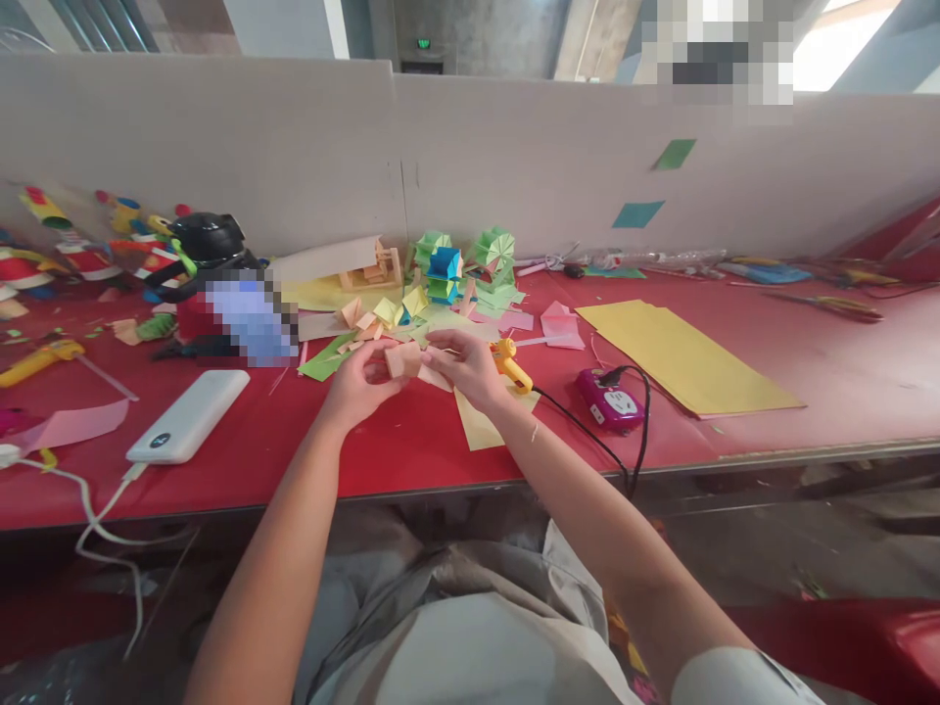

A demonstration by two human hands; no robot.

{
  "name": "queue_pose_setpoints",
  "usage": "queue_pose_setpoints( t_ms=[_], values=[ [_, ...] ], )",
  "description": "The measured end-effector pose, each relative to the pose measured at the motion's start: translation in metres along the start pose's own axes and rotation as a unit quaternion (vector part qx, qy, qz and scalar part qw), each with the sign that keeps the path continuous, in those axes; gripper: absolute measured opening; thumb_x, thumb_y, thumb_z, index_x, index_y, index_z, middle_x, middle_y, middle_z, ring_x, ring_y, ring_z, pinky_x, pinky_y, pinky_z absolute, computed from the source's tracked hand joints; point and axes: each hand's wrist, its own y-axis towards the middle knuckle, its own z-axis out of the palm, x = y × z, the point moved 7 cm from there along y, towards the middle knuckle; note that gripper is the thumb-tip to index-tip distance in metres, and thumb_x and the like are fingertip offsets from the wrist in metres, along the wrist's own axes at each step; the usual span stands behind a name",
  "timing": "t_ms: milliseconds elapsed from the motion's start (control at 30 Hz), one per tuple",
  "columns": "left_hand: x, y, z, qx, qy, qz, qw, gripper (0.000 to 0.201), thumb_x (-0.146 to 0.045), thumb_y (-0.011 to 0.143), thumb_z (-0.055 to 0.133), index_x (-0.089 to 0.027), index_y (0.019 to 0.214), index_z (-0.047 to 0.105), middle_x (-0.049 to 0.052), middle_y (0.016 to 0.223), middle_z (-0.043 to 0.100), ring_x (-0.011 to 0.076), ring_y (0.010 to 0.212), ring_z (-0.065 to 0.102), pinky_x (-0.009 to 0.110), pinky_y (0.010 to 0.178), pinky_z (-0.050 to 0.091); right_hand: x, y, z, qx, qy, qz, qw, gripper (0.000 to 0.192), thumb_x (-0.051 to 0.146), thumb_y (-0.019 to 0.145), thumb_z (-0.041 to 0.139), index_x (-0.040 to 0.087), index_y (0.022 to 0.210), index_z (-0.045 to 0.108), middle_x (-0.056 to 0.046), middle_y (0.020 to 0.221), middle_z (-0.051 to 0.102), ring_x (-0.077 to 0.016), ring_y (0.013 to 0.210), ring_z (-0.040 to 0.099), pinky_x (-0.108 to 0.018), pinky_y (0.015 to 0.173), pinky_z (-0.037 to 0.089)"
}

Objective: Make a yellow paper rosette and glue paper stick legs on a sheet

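Between my two hands is a small peach folded paper piece (402,360), held just above the red table. My left hand (361,384) pinches its left side with thumb and fingers. From the right, my right hand (466,364) grips its other end, where a flap of peach paper (436,377) sticks out below the fingers. A yellow glue gun (512,366) with a clear glue stick lies just beyond my right hand. Behind my hands are small yellow folded paper pieces (388,312), a blue and green paper stack (444,274) and a green pleated paper wheel (494,253).
A white power bank (189,416) with a cable lies left, near another yellow glue gun (42,363) and a black figure (210,245) beside a blurred screen. To the right are a purple power socket (609,399) with a black cord and yellow paper sheets (682,357). A partition (294,147) stands behind.
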Motion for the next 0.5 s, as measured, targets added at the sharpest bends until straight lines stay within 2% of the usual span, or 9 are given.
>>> queue_pose_setpoints(
  t_ms=[100,167,300,400,500],
  values=[
    [0.001,-0.001,0.003,0.019,0.006,0.004,1.000,0.054,-0.030,0.068,0.084,-0.020,0.116,0.062,0.011,0.123,0.068,0.0234,0.096,0.073,0.037,0.086,0.060,0.001,0.001,-0.005,-0.025,-0.025,-0.007,0.999,0.042,0.050,0.063,0.086,0.018,0.083,0.068,-0.004,0.084,0.069,-0.0153,0.075,0.062,-0.027,0.067,0.050],
    [0.002,-0.002,0.005,0.033,0.009,0.006,0.999,0.053,-0.028,0.069,0.082,-0.020,0.118,0.062,0.010,0.122,0.068,0.0229,0.096,0.073,0.036,0.086,0.060,0.001,0.001,-0.002,0.007,-0.020,-0.004,1.000,0.039,0.050,0.068,0.083,0.019,0.087,0.071,-0.004,0.084,0.069,-0.0149,0.073,0.062,-0.028,0.066,0.050],
    [0.003,-0.002,0.008,0.047,0.012,0.007,0.999,0.053,-0.024,0.070,0.081,-0.020,0.120,0.062,0.010,0.119,0.070,0.0225,0.094,0.073,0.035,0.083,0.060,0.004,-0.002,0.008,0.080,-0.007,0.001,0.997,0.039,0.049,0.076,0.076,0.020,0.103,0.072,-0.005,0.096,0.071,-0.0178,0.084,0.065,-0.031,0.074,0.053],
    [0.002,-0.003,0.010,0.048,0.011,0.004,0.999,0.053,-0.023,0.070,0.080,-0.020,0.119,0.061,0.010,0.121,0.069,0.0225,0.095,0.072,0.034,0.083,0.060,0.006,-0.002,0.006,0.054,-0.003,-0.008,0.998,0.041,0.045,0.074,0.078,0.021,0.105,0.069,-0.004,0.091,0.068,-0.0162,0.078,0.062,-0.030,0.070,0.053],
    [0.003,-0.003,0.011,0.047,0.012,0.006,0.999,0.053,-0.022,0.070,0.080,-0.021,0.120,0.061,0.011,0.122,0.068,0.0237,0.097,0.072,0.035,0.083,0.060,0.007,-0.001,0.006,0.021,0.010,-0.012,1.000,0.038,0.042,0.069,0.082,0.021,0.096,0.066,-0.003,0.088,0.065,-0.0146,0.075,0.061,-0.028,0.067,0.052]
  ],
)
